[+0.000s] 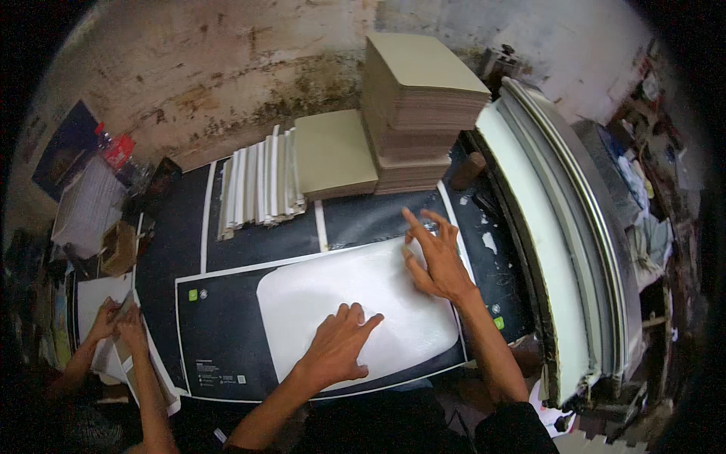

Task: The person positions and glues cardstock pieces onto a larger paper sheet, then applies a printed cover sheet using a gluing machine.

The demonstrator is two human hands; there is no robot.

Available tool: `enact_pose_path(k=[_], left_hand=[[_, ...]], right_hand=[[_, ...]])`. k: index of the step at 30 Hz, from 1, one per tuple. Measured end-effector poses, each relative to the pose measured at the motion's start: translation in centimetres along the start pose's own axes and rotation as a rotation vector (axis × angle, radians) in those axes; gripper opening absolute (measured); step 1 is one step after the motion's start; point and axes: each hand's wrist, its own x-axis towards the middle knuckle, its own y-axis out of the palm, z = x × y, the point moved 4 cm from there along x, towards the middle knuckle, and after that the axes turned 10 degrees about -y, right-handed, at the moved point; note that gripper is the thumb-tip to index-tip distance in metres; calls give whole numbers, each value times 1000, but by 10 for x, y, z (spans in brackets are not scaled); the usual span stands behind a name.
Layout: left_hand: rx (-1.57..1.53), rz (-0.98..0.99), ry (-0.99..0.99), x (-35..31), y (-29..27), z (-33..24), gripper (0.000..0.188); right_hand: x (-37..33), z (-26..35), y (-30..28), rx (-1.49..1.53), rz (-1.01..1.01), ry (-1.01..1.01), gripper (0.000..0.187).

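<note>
A white sheet [302, 303] with rounded corners lies over a black printed sheet [219, 325] with white borders. My left hand [338, 342] is over the middle of the white sheet, thumb stretched out and fingers bent, holding nothing. At the sheet's far right corner is my right hand [437, 261], its fingers spread apart and empty. I cannot tell whether its fingertips touch the sheet.
Tall stacks of grey-brown boards [423, 98] rise by the wall, with a lower board stack [335, 151] and several white strips [261, 178] beside them. Large sheets [560, 250] curve along the right. At left, a co-worker's hands [121, 325] handle white card near a bottle [115, 147].
</note>
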Motion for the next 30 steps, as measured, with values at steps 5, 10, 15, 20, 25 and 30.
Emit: enact_pose_path(k=[5, 10, 15, 20, 25, 30], left_hand=[[-30, -33, 24, 1, 6, -5, 97], [-93, -78, 1, -11, 23, -13, 88], [-380, -267, 28, -36, 28, -8, 71], [-451, -515, 35, -54, 14, 16, 69], [-512, -1020, -87, -72, -42, 53, 74], [-912, -955, -171, -88, -39, 72, 55]], right_hand=[[87, 31, 11, -113, -41, -210, 90], [158, 11, 26, -237, 10, -162, 102], [141, 8, 38, -317, 38, -286, 92], [114, 34, 13, -322, 80, -350, 63], [74, 129, -88, -235, -273, -580, 37], [55, 156, -110, -3, -370, -538, 37]])
